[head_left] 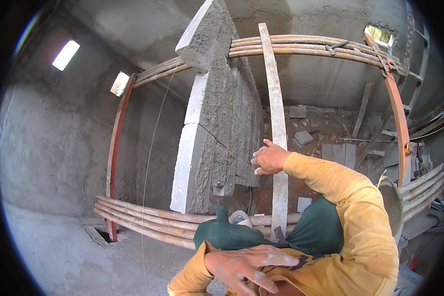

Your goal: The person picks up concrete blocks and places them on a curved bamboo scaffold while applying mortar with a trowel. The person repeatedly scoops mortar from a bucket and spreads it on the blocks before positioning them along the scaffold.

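My right hand (270,158) reaches out over a long pale board (273,89), its fingers apart and pointing toward a block wall (222,128) coated in rough grey mortar. It seems to hold nothing, and I cannot tell whether it touches the board. Close to my body at the bottom, my left hand (251,267) is spread with nothing in it. The board slopes from the far bamboo poles (291,48) down between my knees. A small dark tool (279,235) lies on its near end. A white round object (240,218) sits beside my left knee, partly hidden.
A thin string (155,133) hangs left of the wall. Near bamboo poles (148,219) cross in front. A hammer-like tool (336,47) rests on the far poles. An orange tape measure (407,148) is on the right post (397,113). A bucket (390,204) stands by my right elbow.
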`<state>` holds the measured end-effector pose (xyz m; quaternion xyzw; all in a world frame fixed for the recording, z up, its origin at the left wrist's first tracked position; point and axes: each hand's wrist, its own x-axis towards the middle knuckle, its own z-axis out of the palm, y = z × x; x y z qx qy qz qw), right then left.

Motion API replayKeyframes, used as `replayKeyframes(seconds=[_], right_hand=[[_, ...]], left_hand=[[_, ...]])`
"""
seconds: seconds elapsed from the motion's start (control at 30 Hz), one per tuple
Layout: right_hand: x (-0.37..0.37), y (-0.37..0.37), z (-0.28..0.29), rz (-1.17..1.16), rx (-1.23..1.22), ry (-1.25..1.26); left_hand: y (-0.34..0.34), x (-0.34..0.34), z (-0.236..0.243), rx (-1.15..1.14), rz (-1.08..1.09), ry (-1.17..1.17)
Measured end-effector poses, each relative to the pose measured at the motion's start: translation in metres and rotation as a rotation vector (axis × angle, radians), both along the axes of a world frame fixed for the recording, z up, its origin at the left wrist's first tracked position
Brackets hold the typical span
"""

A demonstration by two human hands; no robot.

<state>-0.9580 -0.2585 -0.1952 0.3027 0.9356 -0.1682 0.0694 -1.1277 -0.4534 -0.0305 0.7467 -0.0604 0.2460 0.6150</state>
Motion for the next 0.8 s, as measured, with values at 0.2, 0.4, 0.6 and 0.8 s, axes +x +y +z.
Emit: replayKeyframes(seconds=[0.2, 0.4, 0.6, 0.8], right_hand=[[-0.006, 0.001, 0.001, 0.013, -0.049, -0.098], [-0.008, 0.003, -0.005, 0.024, 0.036, -0.041], [0.010, 0.005, -0.024, -0.002, -0.024, -0.070], [0.012, 0.018, -0.023, -0.030, -0.044, -0.221]], left_hand=[[-0.019, -0.011, -0.007, -0.030, 0.125, 0.137], [-0.011, -0.006, 0.008, -0.033, 0.526, -0.191], [-0.047, 0.007, -0.001, -0.038, 0.990, -0.637], [-0.046, 0.040, 0.027, -0.155, 1.427, -0.690]])
